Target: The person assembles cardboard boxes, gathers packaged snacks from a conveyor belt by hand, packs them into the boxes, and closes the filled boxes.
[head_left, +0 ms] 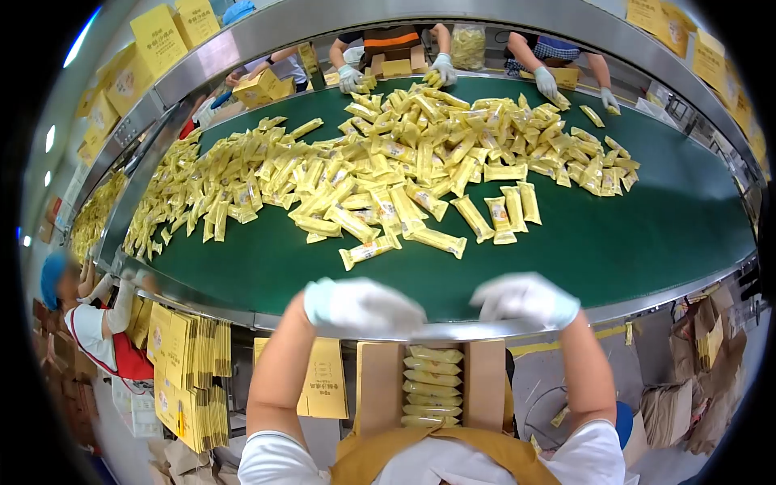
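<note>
My left hand [368,305], in a white glove, is over the near edge of the green conveyor belt [267,283]. My right hand [525,299], gloved too, hovers at the same edge farther right. Motion smears the fingers of both, and no packet shows in either. Below them, an open cardboard box [380,388] contains a stack of yellow packets [432,380]. Beyond my hands, a heap of yellow wrapped packets [364,170] spreads over the belt. One loose packet [368,250] lies nearest my left hand; a few more [513,212] lie side by side ahead of my right.
Across the belt, co-workers' gloved hands [440,71] handle packets near open boxes. Flattened yellow cartons [190,372] stand at lower left, beside a person in a blue cap [55,279]. A metal rail [283,32] arches over the far side. Brown paper sacks [667,412] sit at right.
</note>
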Demonstrator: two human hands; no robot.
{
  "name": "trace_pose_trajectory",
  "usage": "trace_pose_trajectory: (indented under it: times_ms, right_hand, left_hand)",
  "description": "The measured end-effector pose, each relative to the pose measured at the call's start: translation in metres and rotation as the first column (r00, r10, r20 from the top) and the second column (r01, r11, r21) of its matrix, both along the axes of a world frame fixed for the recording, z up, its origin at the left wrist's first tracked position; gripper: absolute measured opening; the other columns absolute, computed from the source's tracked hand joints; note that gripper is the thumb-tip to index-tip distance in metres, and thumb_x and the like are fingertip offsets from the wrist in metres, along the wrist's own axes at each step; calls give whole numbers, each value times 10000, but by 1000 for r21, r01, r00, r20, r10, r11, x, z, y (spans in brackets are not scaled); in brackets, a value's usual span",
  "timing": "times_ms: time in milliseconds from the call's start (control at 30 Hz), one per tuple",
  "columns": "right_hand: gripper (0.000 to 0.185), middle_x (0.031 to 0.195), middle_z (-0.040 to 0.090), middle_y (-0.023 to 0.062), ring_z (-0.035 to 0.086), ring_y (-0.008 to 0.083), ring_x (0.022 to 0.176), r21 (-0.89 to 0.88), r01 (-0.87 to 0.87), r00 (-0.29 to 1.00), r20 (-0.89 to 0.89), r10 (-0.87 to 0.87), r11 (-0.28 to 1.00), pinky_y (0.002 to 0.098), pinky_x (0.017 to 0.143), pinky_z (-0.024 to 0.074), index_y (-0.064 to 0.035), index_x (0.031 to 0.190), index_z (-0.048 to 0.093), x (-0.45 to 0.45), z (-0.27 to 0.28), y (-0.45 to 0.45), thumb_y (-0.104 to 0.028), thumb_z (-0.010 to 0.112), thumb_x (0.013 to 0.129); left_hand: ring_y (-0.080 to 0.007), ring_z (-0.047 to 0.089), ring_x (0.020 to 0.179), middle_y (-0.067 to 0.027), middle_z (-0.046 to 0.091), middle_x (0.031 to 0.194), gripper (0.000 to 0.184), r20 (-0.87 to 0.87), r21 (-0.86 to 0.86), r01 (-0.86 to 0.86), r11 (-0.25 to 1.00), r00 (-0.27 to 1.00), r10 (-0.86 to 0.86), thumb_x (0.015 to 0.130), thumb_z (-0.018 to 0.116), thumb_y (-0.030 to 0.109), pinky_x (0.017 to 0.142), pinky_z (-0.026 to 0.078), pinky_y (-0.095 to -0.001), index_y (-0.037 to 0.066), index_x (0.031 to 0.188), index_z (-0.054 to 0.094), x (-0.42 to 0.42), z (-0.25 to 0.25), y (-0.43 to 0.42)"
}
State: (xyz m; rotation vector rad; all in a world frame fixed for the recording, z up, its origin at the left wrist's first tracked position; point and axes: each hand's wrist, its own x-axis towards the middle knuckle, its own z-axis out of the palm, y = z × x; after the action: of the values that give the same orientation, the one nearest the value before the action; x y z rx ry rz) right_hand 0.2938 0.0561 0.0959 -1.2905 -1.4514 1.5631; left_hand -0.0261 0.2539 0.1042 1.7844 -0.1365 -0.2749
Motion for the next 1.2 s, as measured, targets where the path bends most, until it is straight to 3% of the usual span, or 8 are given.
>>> trace_pose_trajectory:
  times_ms: [33, 100, 133, 300, 433, 833, 1000, 1200]
  right_hand:
    - [436, 1087, 723, 92, 679, 186, 1017, 63, 239, 969, -84, -233, 969, 323, 962, 519, 18, 1282, 637, 22, -12, 15, -300, 625, 985]
    - [499, 1313, 618, 153, 592, 265, 1216, 404, 367, 772, 369, -517, 838, 369, 1053, 459, -48, 1351, 603, 81, -62, 56, -355, 644, 959]
    - [545, 1414, 554, 175, 537, 301, 1306, 512, 352, 567, 549, -614, 784, 391, 1092, 428, -94, 1385, 589, 104, -84, 76, -407, 655, 944]
    - [785, 1635, 297, 88, 227, 453, 1490, 349, 535, 236, 813, -532, 770, 653, 1145, 258, -374, 1499, 461, 131, -149, 154, -744, 587, 819]
    - [761, 1629, 334, 43, 185, 524, 1475, 301, 457, 220, 874, -434, 837, 733, 1117, 196, -404, 1460, 496, 52, -130, 186, -777, 553, 799]
    - [755, 1591, 357, 124, 267, 574, 1417, 274, 4, 302, 917, -262, 962, 746, 1116, 198, -334, 1433, 545, -23, -121, 105, -728, 611, 792]
    - [658, 1591, 357, 128, 267, 591, 1412, 310, -77, 336, 903, -268, 948, 739, 1104, 218, -345, 1423, 545, -1, -128, 49, -669, 597, 853]
    - [504, 1327, 537, 149, 516, 393, 1175, 635, -146, 279, 762, -584, 759, 535, 1060, 361, -138, 1267, 637, -6, -125, 6, -373, 722, 830]
  left_hand:
    - [-242, 604, 1233, -150, 623, 1365, 508, 152, 61, -224, 973, 965, 212, 1002, 606, 249, 1086, 444, -385, -19, 1425, 523, -1, -3, 16]
    - [-276, 577, 1269, -177, 638, 1325, 566, -96, 265, -725, 635, 636, 766, 951, 666, 352, 1107, 421, -385, 33, 1406, 558, 10, -22, 51]
    - [-316, 544, 1310, -186, 605, 1371, 582, 272, 520, -777, 355, 544, 794, 930, 691, 353, 1115, 415, -366, 69, 1418, 551, 16, -57, 76]
    - [-433, 207, 1508, -151, 339, 1608, 886, 176, 899, -437, -15, 330, 927, 781, 549, 801, 1153, 127, -730, 391, 1545, 370, 72, -100, 114]
    - [-419, 292, 1463, -152, 431, 1537, 768, 312, 893, -430, -134, 379, 871, 809, 576, 725, 1114, 214, -724, 391, 1491, 461, 97, -113, 105]
    - [-420, 340, 1431, -87, 493, 1480, 567, 447, 805, -579, 130, 736, 508, 860, 679, 469, 1111, 211, -722, 328, 1400, 576, 33, -131, 26]
    - [-366, 374, 1429, -108, 488, 1482, 775, 455, 759, -608, 235, 752, 477, 734, 813, 473, 1165, 251, -595, 193, 1410, 557, -28, -124, -13]
    - [-339, 489, 1310, -122, 488, 1469, 631, 396, 765, -596, 242, 733, 554, 773, 798, 327, 1081, 373, -475, 103, 1322, 581, -83, -159, -16]
